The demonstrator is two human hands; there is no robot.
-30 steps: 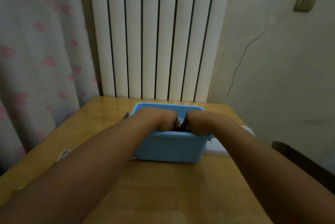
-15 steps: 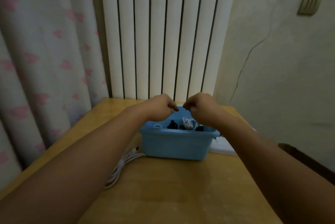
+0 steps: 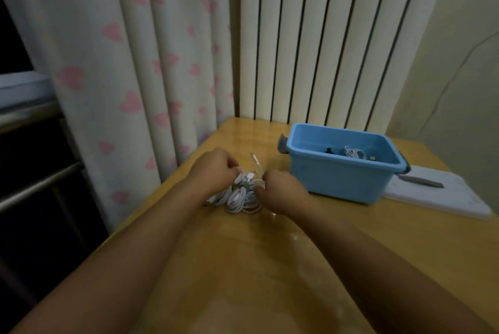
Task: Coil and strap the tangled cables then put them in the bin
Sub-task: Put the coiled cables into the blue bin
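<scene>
A bundle of white cables [image 3: 240, 195] lies on the wooden table [image 3: 270, 266], left of the blue bin [image 3: 340, 174]. My left hand [image 3: 213, 168] grips the bundle from the left and my right hand [image 3: 280, 189] grips it from the right, fingers curled into the loops. A cable end with a plug [image 3: 255, 160] sticks up between the hands. Inside the bin lie a white coiled cable [image 3: 353, 152] and a dark one [image 3: 330, 150].
A white flat lid or board [image 3: 442, 198] with a grey piece on it lies right of the bin. A heart-patterned curtain [image 3: 129, 63] hangs at the left, a white radiator [image 3: 318, 36] behind the table. The table's left edge drops off near my left forearm.
Both hands left the bin and moved left to the white cable bundle on the table, which they now grip. The view swung left, so the bin now sits at the right.
</scene>
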